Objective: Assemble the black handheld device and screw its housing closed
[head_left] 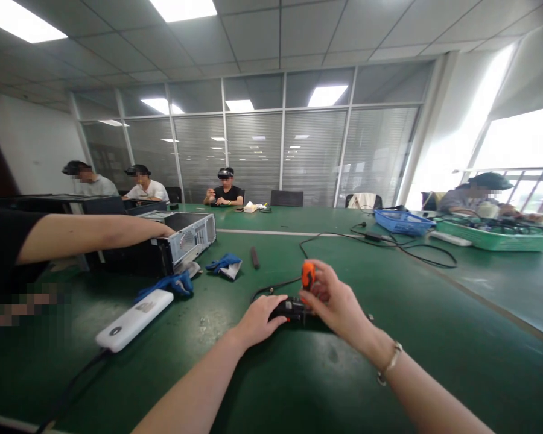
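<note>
In the head view my right hand (330, 298) is closed around the orange-and-black handle of a screwdriver (308, 276). The screwdriver stands nearly upright, its thin shaft pointing down at a small black device (294, 307) on the table. I cannot tell whether the tip touches it. My left hand (261, 319) grips the left end of that device, thumb in front and fingers on top. A black cable (271, 288) lies just behind the device. Its exact kind is not clear.
A co-worker's arm (95, 237) reaches into an open computer case (192, 238) on the left. Blue gloves (226, 264), a dark bar (254, 258) and a white power strip (136, 319) lie nearby. Blue (402, 223) and green (498, 236) baskets stand right, near a long cable (416, 263).
</note>
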The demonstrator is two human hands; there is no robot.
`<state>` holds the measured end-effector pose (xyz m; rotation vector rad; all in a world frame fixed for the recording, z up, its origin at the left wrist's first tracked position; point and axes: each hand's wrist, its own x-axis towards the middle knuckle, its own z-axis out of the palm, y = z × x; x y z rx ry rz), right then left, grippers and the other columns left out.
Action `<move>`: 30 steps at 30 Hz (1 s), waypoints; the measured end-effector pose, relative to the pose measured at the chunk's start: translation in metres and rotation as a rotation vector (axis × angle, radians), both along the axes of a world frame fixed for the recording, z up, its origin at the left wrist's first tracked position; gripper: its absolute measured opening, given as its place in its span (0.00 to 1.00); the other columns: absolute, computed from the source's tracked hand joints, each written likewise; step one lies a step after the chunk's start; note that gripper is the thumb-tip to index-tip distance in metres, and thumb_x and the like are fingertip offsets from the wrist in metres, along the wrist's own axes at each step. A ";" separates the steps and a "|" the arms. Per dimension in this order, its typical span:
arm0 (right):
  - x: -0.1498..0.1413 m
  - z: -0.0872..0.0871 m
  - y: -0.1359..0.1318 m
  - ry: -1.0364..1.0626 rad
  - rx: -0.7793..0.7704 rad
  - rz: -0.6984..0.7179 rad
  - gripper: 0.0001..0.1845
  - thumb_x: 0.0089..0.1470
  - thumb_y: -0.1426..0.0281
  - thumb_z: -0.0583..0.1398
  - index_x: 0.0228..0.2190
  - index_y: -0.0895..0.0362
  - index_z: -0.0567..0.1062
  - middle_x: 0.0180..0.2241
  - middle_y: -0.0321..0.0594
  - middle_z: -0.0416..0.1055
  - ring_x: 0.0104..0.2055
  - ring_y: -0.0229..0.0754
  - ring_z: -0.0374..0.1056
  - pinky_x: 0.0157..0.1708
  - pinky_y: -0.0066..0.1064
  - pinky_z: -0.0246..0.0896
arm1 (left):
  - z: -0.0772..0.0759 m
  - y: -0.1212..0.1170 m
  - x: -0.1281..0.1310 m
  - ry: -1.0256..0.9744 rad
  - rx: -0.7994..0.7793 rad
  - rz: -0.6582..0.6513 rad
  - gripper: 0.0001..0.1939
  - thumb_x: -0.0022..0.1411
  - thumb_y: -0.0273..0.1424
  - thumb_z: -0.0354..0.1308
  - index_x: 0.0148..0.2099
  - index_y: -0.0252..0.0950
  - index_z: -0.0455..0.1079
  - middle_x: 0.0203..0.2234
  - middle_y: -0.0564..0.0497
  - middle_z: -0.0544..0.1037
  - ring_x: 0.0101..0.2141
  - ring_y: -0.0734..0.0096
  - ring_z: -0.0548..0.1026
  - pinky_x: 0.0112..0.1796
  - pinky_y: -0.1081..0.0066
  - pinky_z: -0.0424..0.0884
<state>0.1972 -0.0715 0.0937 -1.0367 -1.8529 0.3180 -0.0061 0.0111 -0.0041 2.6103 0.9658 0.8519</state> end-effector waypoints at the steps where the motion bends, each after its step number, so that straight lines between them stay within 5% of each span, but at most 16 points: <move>1: 0.002 -0.001 0.006 0.127 0.050 -0.064 0.32 0.58 0.65 0.57 0.61 0.54 0.54 0.34 0.37 0.71 0.26 0.36 0.69 0.27 0.28 0.67 | 0.001 -0.001 0.000 0.003 0.000 0.003 0.24 0.62 0.34 0.60 0.60 0.41 0.62 0.53 0.48 0.72 0.51 0.59 0.70 0.54 0.60 0.63; 4: 0.006 -0.021 0.019 0.296 0.207 -0.226 0.38 0.59 0.64 0.57 0.64 0.54 0.46 0.35 0.38 0.71 0.27 0.37 0.70 0.30 0.31 0.70 | 0.001 -0.001 0.000 0.013 -0.006 -0.008 0.25 0.63 0.35 0.60 0.60 0.42 0.61 0.54 0.49 0.72 0.52 0.60 0.69 0.54 0.60 0.63; 8: 0.003 -0.061 0.024 0.157 0.316 -0.265 0.31 0.59 0.64 0.57 0.61 0.54 0.54 0.34 0.39 0.73 0.31 0.40 0.71 0.34 0.34 0.71 | -0.001 0.002 0.000 0.014 0.000 0.002 0.25 0.63 0.35 0.59 0.60 0.42 0.61 0.54 0.48 0.72 0.52 0.60 0.69 0.55 0.59 0.63; 11: 0.000 -0.075 0.027 0.091 0.334 -0.259 0.29 0.61 0.65 0.56 0.61 0.54 0.55 0.36 0.41 0.73 0.32 0.41 0.71 0.36 0.36 0.71 | -0.002 0.004 -0.001 0.017 -0.001 0.004 0.24 0.63 0.35 0.59 0.60 0.42 0.61 0.53 0.48 0.72 0.52 0.59 0.69 0.54 0.59 0.64; 23: -0.012 -0.057 0.015 -0.204 0.365 -0.228 0.28 0.63 0.70 0.50 0.63 0.53 0.51 0.48 0.48 0.69 0.44 0.45 0.71 0.42 0.38 0.71 | 0.000 -0.001 -0.003 0.018 -0.032 0.009 0.25 0.62 0.36 0.60 0.60 0.41 0.62 0.52 0.47 0.73 0.50 0.58 0.70 0.53 0.59 0.64; 30: -0.012 -0.058 0.014 -0.155 0.377 -0.179 0.28 0.63 0.71 0.51 0.63 0.51 0.53 0.46 0.46 0.68 0.44 0.44 0.70 0.42 0.35 0.71 | 0.004 -0.007 -0.003 0.034 -0.040 0.019 0.26 0.61 0.35 0.61 0.60 0.40 0.61 0.52 0.47 0.73 0.50 0.57 0.70 0.54 0.60 0.64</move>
